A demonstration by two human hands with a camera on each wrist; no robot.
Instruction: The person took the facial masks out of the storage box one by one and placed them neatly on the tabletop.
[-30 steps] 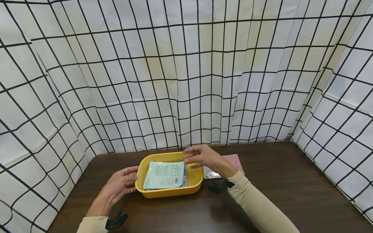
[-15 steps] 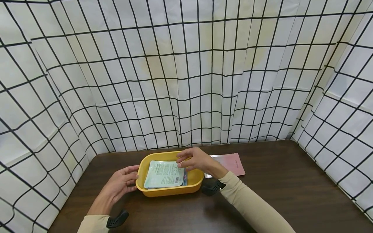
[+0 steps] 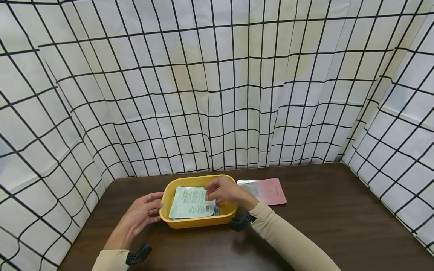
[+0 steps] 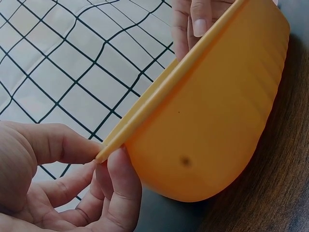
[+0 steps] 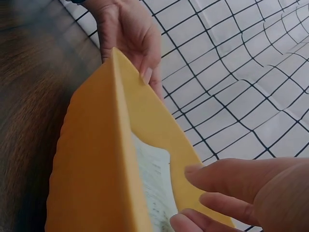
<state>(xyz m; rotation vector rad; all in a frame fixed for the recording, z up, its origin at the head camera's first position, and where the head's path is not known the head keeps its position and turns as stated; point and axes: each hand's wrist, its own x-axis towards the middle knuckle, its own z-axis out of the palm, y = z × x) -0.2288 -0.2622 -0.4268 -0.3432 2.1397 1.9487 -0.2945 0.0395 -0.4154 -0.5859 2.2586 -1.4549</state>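
Note:
A yellow plastic basin (image 3: 190,223) stands on the table. My left hand (image 3: 142,213) is at its left end, and in the left wrist view the thumb and fingers pinch the rim (image 4: 145,113). Inside lies a flat pale green sachet (image 3: 186,203) with small print and a barcode, on top of at least one bluish sachet (image 3: 216,211). My right hand (image 3: 226,191) reaches over the right side of the basin, fingertips at the upper right of the green sachet. In the right wrist view its thumb and fingers (image 5: 222,174) are bent loosely and apart, with nothing seen between them.
A pink and silver sachet (image 3: 271,191) lies flat on the dark wooden table (image 3: 322,218), just right of the basin and behind my right forearm. White cloth with a black grid (image 3: 217,94) hangs around the back and sides.
My right hand has moved left and down, from above the basin's right rim to the green sachet. More of the pink sachet shows now. The left hand stays at the rim.

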